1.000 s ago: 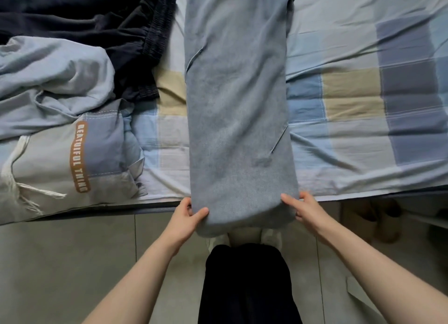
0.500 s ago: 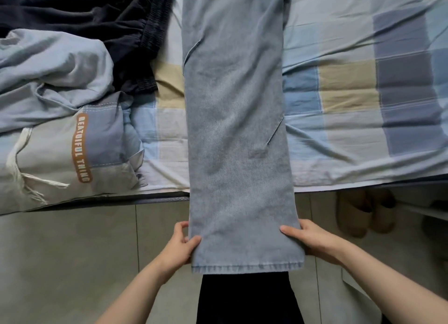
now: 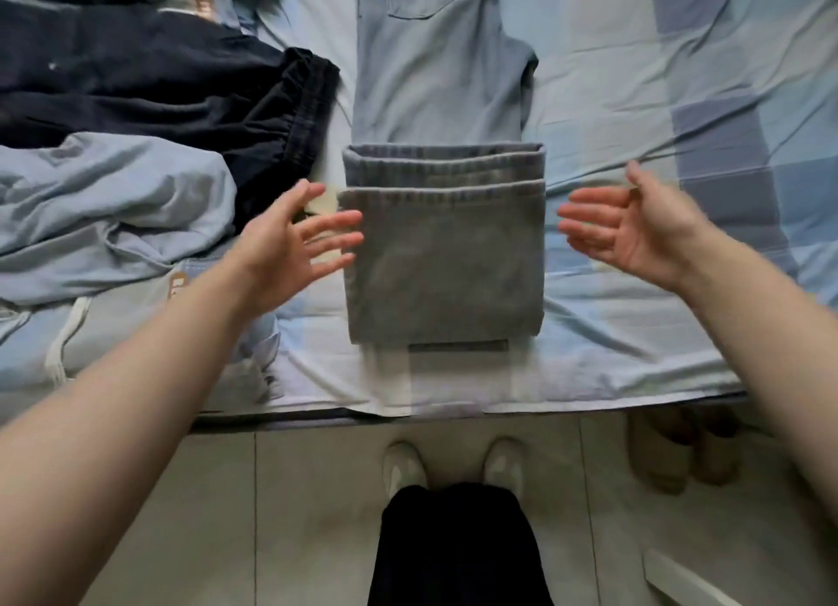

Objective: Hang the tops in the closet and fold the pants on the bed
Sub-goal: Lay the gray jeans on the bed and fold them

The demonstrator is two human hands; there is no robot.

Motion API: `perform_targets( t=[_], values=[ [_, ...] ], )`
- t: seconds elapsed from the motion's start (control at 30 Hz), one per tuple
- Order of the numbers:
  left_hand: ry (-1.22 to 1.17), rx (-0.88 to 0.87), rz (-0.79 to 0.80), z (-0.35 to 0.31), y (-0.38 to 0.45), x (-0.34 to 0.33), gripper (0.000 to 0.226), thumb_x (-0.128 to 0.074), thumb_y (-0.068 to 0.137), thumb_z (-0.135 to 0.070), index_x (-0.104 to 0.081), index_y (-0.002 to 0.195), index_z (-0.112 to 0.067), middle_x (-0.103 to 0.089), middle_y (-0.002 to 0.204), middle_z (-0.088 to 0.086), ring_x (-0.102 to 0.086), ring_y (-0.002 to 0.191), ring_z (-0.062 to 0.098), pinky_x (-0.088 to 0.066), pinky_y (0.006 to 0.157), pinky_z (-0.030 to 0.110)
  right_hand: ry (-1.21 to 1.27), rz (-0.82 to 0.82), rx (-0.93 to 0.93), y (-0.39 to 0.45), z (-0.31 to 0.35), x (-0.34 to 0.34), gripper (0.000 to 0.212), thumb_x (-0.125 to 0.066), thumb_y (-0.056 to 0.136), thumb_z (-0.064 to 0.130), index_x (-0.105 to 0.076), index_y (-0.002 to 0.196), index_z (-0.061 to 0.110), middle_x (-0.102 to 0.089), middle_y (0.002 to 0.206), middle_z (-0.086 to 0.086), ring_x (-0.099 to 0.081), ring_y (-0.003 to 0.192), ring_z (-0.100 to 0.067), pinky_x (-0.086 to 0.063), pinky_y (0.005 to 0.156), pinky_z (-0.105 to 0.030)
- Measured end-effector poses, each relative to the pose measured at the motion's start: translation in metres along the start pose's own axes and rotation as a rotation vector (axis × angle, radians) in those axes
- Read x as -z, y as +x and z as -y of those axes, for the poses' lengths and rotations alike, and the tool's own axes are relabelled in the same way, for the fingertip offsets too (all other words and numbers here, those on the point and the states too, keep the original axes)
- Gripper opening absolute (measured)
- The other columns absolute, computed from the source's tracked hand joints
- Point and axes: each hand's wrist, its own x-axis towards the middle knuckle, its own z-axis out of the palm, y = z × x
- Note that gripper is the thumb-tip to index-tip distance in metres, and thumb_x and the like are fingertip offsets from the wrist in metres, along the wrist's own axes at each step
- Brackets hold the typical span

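Blurred by motion: left hand (image 3: 290, 238), fingertips smeared against the jeans (image 3: 442, 260); cut off at the top edge: jeans' waistband; half hidden under the bed (image 3: 635, 342): perhaps slippers (image 3: 680, 451); mostly covered: lettering on the light-blue garment (image 3: 113, 206).

**Blues, greys and checks on the bed**

The jeans (image 3: 442, 251) are seen in faded grey-blue denim. The bed sheet (image 3: 657, 106) is patterned in checks of pale blue, slate blue and white. A navy garment (image 3: 172, 93) and a light blue garment (image 3: 104, 206) are shown at left. The floor (image 3: 272, 515) is tiled in pale grey-beige.
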Motion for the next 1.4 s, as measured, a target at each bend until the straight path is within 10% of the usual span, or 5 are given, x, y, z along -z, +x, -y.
perform_targets(
  t=[0.27,0.43,0.73,0.9,1.4],
  values=[
    [0.706,0.185,-0.202,0.106,0.055,0.023,0.010,-0.064,0.090,-0.011,-0.060,0.098,-0.013,-0.060,0.093,0.009,-0.055,0.080,0.018,-0.042,0.062,0.025,-0.345,-0.153,-0.236,0.067,-0.102,0.011,0.009,-0.050,0.097,0.031,-0.051,0.100,0.022,-0.053,0.101,-0.005,-0.053,0.080,-0.021,-0.043,0.069,-0.030],
    [0.602,0.072,-0.143,0.142,0.052,0.019,0.020,-0.068,0.089,-0.013,-0.067,0.109,-0.009,-0.068,0.090,-0.007,-0.061,0.074,-0.001,-0.045,0.056,0.006,-0.424,-0.124,-0.201,0.081,-0.150,0.004,0.033,-0.061,0.092,0.026,-0.053,0.123,0.017,-0.056,0.115,0.000,-0.052,0.103,-0.015,-0.042,0.090,-0.037],
    [0.055,0.076,0.012,0.146,0.019,0.042,0.038,-0.087,0.064,-0.023,-0.076,0.095,-0.004,-0.074,0.106,0.010,-0.069,0.101,0.017,-0.055,0.088,0.026,-0.109,0.022,-0.012,0.056,-0.144,0.030,0.017,-0.057,0.094,0.028,-0.068,0.097,0.016,-0.073,0.101,0.002,-0.067,0.092,-0.009,-0.056,0.073,-0.030],
    [0.188,0.102,-0.223,0.186,0.007,0.032,0.009,-0.071,0.082,-0.001,-0.067,0.077,-0.007,-0.070,0.072,0.000,-0.064,0.074,0.010,-0.053,0.071,0.013,-0.247,-0.106,-0.081,0.038,-0.182,0.031,0.013,-0.056,0.095,0.022,-0.061,0.085,0.016,-0.059,0.085,-0.005,-0.054,0.072,-0.014,-0.045,0.063,-0.027],
    [0.387,0.051,-0.238,0.219,-0.116,-0.016,0.010,-0.078,0.074,0.003,-0.071,0.077,-0.004,-0.073,0.075,-0.001,-0.064,0.074,0.010,-0.048,0.066,0.012,-0.216,-0.096,-0.094,-0.058,-0.197,0.100,0.039,-0.070,0.080,0.021,-0.045,0.051,0.016,-0.032,0.051,-0.001,-0.031,0.040,-0.009,-0.025,0.039,-0.018]
  ],
)
